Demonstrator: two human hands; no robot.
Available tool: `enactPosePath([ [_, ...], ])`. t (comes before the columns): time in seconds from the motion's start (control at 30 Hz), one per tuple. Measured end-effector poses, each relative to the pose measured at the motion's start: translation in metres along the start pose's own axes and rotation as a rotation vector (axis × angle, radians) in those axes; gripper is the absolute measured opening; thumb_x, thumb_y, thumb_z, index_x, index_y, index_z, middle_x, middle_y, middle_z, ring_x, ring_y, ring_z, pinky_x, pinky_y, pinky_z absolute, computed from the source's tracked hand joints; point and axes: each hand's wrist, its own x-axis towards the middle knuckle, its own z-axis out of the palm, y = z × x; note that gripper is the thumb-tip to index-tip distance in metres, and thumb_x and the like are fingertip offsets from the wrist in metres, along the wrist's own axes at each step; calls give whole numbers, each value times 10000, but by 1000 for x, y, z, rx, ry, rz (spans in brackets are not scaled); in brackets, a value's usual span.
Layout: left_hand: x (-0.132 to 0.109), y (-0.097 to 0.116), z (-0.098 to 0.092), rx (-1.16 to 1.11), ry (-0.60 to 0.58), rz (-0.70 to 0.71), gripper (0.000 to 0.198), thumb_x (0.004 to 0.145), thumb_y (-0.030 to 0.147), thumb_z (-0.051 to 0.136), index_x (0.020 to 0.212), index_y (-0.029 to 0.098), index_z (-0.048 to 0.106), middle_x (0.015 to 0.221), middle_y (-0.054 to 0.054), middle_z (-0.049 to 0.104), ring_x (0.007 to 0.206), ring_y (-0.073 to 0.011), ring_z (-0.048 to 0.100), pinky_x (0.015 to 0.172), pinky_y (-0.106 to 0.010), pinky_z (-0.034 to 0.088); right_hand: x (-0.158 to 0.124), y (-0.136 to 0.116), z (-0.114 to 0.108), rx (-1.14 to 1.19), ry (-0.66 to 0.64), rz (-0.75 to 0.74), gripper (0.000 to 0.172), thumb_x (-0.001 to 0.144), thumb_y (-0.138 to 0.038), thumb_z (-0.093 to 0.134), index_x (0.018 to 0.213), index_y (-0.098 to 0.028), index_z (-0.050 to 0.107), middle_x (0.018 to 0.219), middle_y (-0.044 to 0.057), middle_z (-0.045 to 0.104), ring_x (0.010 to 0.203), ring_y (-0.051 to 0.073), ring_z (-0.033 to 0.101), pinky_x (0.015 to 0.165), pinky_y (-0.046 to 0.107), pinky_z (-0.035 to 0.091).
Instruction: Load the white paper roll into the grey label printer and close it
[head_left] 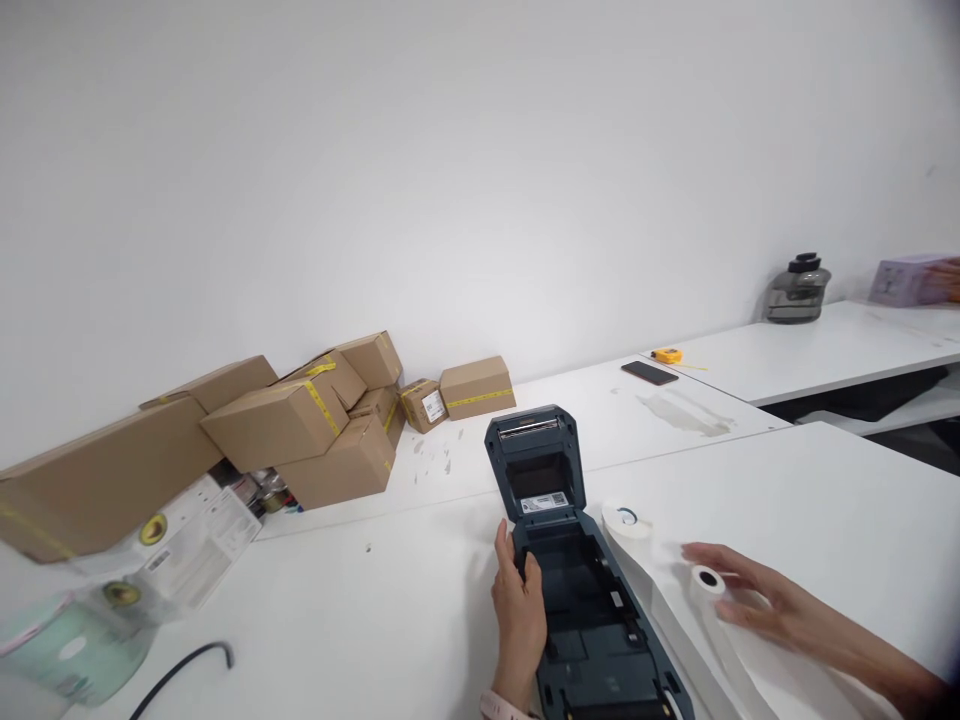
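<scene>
A dark blue label printer (577,590) lies on the white table (360,620) with its lid raised. My left hand (519,610) grips the printer's left side wall, fingers curled over the edge. My right hand (757,598) rests with fingers spread on a white paper roll (709,585) to the right of the printer. A second white roll (626,520) lies just behind it, near the printer's lid, and a wide strip of white paper runs from the rolls toward the front edge.
Several taped cardboard boxes (300,420) are heaped at the back left against the wall. A black cable (187,665) and a pale green roll (67,650) lie front left. A phone (649,373), a yellow tape measure (666,355) and a blender jar (796,290) sit on the far tables.
</scene>
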Motion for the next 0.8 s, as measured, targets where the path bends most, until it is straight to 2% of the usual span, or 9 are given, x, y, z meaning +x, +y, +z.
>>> enactPosePath([
  [0.1,1,-3,1,-14,1,33,623,972,428,435,1552,279,264,1606,-85,374,1475,-234,358,1167,-377,336,18,-5,-12,15,-109,55,699,826,-552,676,1472,-411,448,1601,36,390,1410,347,447,1062,443,501],
  [0.23,7,-9,0,-67,25,51,644,936,385,510,1530,248,303,1559,-112,448,1424,-233,438,1141,-362,372,64,-39,-11,-122,-159,15,837,753,-545,724,1492,-297,420,1630,93,324,1478,362,324,1166,492,365],
  [0.3,11,-11,-2,-125,27,36,664,896,347,571,1507,227,339,1495,-134,524,1356,-235,518,1113,-361,407,86,-60,-2,-147,-277,-17,858,701,-501,756,1458,-240,448,1564,131,429,1439,371,390,1152,497,372],
  [0.4,16,-12,-8,-218,-5,12,699,830,317,650,1474,217,396,1449,-147,565,1297,-240,571,1048,-341,466,103,-78,9,-86,-440,-50,755,659,-455,774,1335,-213,541,1345,119,631,1261,358,572,1054,470,467],
  [0.47,17,-12,-10,-250,-24,15,690,807,309,671,1449,206,439,1451,-154,561,1287,-244,580,1003,-315,494,103,-83,9,-39,-425,-17,756,651,-475,783,1320,-213,549,1328,120,637,1237,358,582,1041,463,472],
  [0.53,17,-12,-9,-229,-16,25,623,800,299,669,1393,194,509,1437,-149,575,1265,-245,598,995,-302,496,97,-88,5,4,-331,43,846,655,-536,780,1389,-224,496,1450,141,544,1315,381,512,1063,477,449],
  [0.63,15,-13,-5,-131,48,61,469,813,292,635,1272,197,615,1362,-113,641,1215,-249,630,1037,-329,469,86,-112,-2,135,-272,-12,886,708,-595,733,1454,-237,417,1490,135,497,1343,378,479,1068,471,440],
  [0.73,13,-13,-2,-86,90,82,402,839,298,588,1226,200,635,1302,-94,681,1192,-250,642,1032,-345,469,80,-155,7,211,-376,-174,762,749,-556,714,1390,-227,468,1322,101,613,1221,326,573,1013,415,474],
  [0.8,11,-13,-1,-101,80,104,392,851,309,576,1225,198,617,1297,-94,683,1185,-242,647,1010,-331,478,81,-181,23,137,-470,-250,691,705,-489,760,1302,-223,534,1218,73,646,1129,297,611,960,381,492],
])
